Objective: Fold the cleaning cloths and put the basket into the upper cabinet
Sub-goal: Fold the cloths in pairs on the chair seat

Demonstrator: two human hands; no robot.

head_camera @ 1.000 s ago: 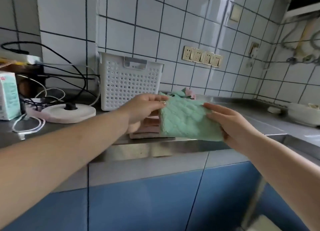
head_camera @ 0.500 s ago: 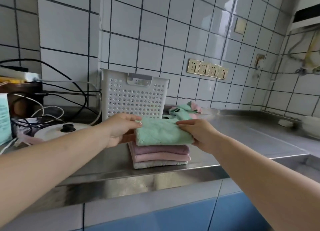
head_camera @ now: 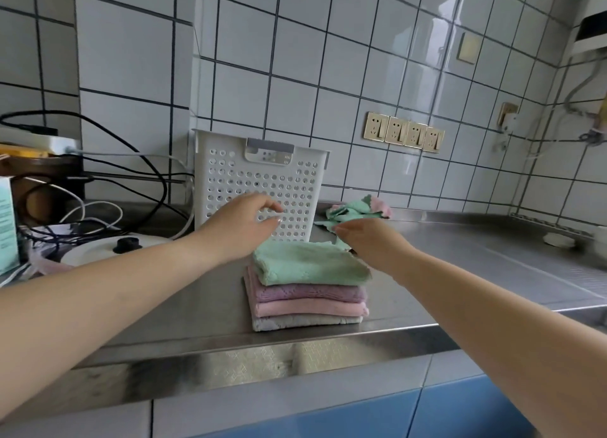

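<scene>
A stack of folded cloths (head_camera: 305, 301) lies near the front edge of the steel counter (head_camera: 460, 273), with a folded green cloth (head_camera: 308, 262) on top, then purple, pink and white ones. Behind it stands a white perforated basket (head_camera: 262, 188) against the tiled wall. A crumpled green and pink cloth (head_camera: 358, 209) lies to the basket's right. My left hand (head_camera: 239, 227) hovers above the stack's left side, fingers loosely curled, holding nothing. My right hand (head_camera: 371, 244) hovers over the stack's right side, also holding nothing.
At the left sit a white round appliance lid (head_camera: 115, 245), tangled black and white cables (head_camera: 98, 181) and a pale green box (head_camera: 6, 224). Wall sockets (head_camera: 404, 132) are on the tiles. A small white object (head_camera: 558, 240) lies on the counter at far right.
Both hands carried the folded green cloth forward, set it on top of the stack and let go. They have now lifted slightly off it.
</scene>
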